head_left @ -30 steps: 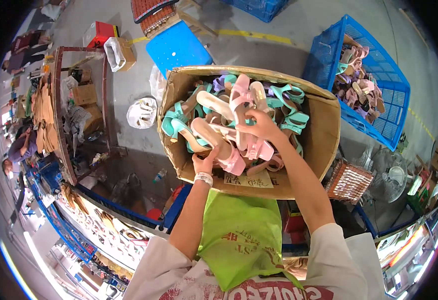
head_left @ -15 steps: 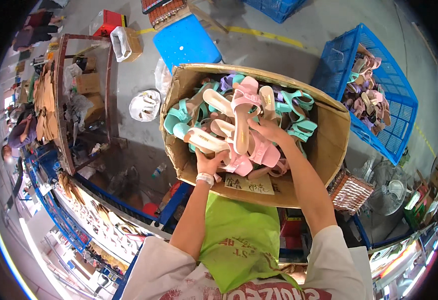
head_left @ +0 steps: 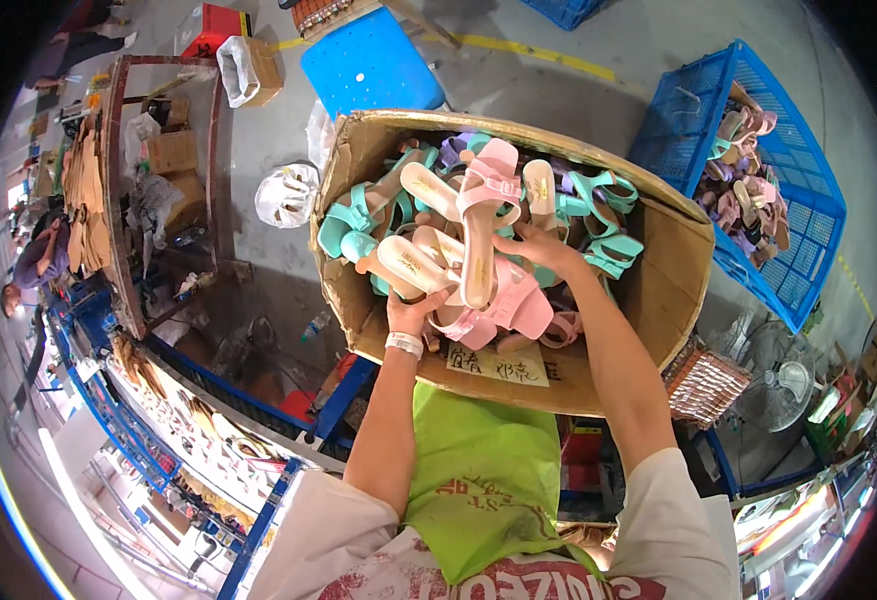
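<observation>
A cardboard box [head_left: 663, 285] in front of me holds a heap of pink and turquoise sandals. My left hand [head_left: 416, 312] is closed on the heel end of a pink sandal [head_left: 410, 266] at the heap's near left. Against the edge of an upright-lying pink sandal [head_left: 478, 255] in the middle, my right hand [head_left: 548, 250] is closed, its fingertips partly hidden among the pink sandals. Just below that hand lies another pink sandal [head_left: 524, 300]. Turquoise sandals [head_left: 613, 253] rest to the right, and one turquoise sandal [head_left: 334, 230] lies at the left wall.
A blue crate [head_left: 793, 200] with more sandals stands at the right. Beyond the box is a blue stool [head_left: 370, 68]. A white plastic bag [head_left: 288, 195] lies on the floor, left of the box. A metal rack [head_left: 123, 200] stands farther left; a fan [head_left: 788, 382] is at the right.
The sandal in my left hand has tilted and shifted slightly left. My right hand has moved a little up and left at the pink sandals. The view has shifted slightly.
</observation>
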A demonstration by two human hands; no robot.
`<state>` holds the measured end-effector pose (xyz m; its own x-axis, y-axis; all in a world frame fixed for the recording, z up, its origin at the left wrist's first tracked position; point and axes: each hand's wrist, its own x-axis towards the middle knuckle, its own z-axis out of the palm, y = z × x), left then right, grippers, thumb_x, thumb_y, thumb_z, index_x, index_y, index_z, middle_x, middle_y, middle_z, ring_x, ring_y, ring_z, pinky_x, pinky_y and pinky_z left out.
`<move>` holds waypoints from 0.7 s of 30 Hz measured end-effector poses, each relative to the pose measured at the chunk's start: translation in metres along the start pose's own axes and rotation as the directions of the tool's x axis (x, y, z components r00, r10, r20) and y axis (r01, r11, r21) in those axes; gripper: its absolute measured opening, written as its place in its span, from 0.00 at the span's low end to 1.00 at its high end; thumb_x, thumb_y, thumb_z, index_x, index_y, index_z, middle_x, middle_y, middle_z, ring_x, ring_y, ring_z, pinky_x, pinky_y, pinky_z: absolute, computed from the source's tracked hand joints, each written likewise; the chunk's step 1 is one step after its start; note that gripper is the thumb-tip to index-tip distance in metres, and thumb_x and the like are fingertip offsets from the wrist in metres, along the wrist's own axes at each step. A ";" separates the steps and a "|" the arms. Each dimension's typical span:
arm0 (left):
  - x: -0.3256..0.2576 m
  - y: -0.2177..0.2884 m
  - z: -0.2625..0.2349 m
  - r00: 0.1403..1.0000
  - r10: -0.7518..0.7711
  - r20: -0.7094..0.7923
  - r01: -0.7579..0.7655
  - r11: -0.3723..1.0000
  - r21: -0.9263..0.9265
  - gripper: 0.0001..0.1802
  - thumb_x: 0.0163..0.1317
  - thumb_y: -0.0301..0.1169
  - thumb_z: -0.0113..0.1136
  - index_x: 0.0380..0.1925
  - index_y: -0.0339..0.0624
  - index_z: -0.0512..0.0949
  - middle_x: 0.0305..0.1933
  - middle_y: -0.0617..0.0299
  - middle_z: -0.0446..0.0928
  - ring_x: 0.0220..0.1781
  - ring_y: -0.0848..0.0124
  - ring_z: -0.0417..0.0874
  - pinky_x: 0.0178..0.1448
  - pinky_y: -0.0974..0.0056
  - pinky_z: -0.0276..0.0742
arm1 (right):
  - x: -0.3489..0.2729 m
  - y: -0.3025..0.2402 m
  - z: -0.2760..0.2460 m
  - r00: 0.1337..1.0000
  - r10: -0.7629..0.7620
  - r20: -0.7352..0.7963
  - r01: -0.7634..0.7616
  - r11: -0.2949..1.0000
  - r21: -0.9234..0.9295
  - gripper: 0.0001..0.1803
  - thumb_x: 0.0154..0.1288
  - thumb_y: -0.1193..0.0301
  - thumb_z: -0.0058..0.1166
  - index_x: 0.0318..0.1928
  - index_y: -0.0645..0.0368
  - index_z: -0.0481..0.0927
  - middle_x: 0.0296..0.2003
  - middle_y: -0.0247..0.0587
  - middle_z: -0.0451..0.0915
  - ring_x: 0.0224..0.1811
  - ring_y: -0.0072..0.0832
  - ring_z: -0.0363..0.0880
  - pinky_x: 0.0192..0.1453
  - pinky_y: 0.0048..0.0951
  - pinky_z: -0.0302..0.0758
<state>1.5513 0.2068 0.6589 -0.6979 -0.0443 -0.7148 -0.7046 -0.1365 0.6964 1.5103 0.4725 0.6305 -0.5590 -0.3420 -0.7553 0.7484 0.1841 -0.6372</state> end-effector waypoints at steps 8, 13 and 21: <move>0.015 -0.015 -0.010 0.974 -0.150 0.170 0.183 0.963 -0.199 0.31 0.45 0.16 0.66 0.53 0.38 0.72 0.48 0.55 0.78 0.49 0.61 0.81 0.50 0.56 0.79 | 0.018 0.001 0.006 0.997 0.045 0.057 -0.043 0.998 -0.044 0.58 0.45 0.42 0.61 0.68 0.69 0.54 0.56 0.58 0.73 0.59 0.43 0.72 0.62 0.33 0.66; 0.016 -0.015 -0.016 0.978 -0.147 0.147 0.142 0.989 0.046 0.33 0.42 0.21 0.73 0.52 0.35 0.72 0.48 0.56 0.78 0.48 0.65 0.80 0.52 0.61 0.78 | 0.031 0.040 0.012 0.991 0.135 0.014 -0.129 0.968 -0.216 0.56 0.44 0.40 0.61 0.66 0.68 0.59 0.54 0.52 0.76 0.53 0.37 0.75 0.56 0.33 0.71; 0.027 -0.014 -0.023 0.934 -0.164 0.318 0.165 0.986 0.023 0.32 0.44 0.20 0.70 0.53 0.36 0.72 0.49 0.58 0.78 0.51 0.64 0.79 0.56 0.59 0.75 | 0.023 0.036 0.005 0.982 0.062 0.178 -0.053 0.997 -0.057 0.40 0.55 0.56 0.61 0.64 0.65 0.64 0.57 0.45 0.73 0.55 0.30 0.71 0.60 0.31 0.67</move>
<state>1.5448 0.1849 0.6284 -0.5769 0.2959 -0.7613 -0.8131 -0.1193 0.5698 1.5263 0.4669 0.5908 -0.4389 -0.4881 -0.7544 0.7554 0.2543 -0.6040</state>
